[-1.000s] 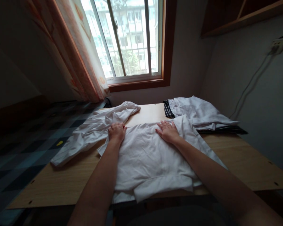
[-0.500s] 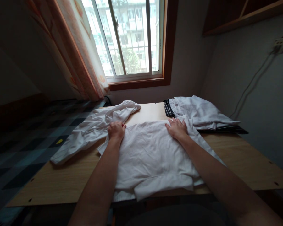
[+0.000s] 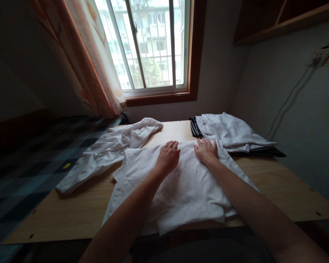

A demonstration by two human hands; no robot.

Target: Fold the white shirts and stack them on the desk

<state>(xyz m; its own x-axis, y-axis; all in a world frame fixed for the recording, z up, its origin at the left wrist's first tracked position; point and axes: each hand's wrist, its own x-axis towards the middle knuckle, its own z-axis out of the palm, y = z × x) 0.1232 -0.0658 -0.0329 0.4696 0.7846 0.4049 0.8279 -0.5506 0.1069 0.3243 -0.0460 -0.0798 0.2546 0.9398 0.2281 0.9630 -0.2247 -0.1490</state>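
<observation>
A white shirt lies spread on the wooden table in front of me. My left hand rests flat on its far middle part, fingers apart. My right hand lies flat on the shirt's far right part, close beside the left hand. Neither hand holds anything. The shirt's near edge hangs over the table's front edge.
A crumpled white garment lies at the table's left side. Folded white clothes on a dark striped piece sit at the back right. A window with a patterned curtain is behind. A chequered bedspread is to the left.
My left hand has slid right from the shirt's left corner to its middle, next to the right hand. The right hand has barely moved.
</observation>
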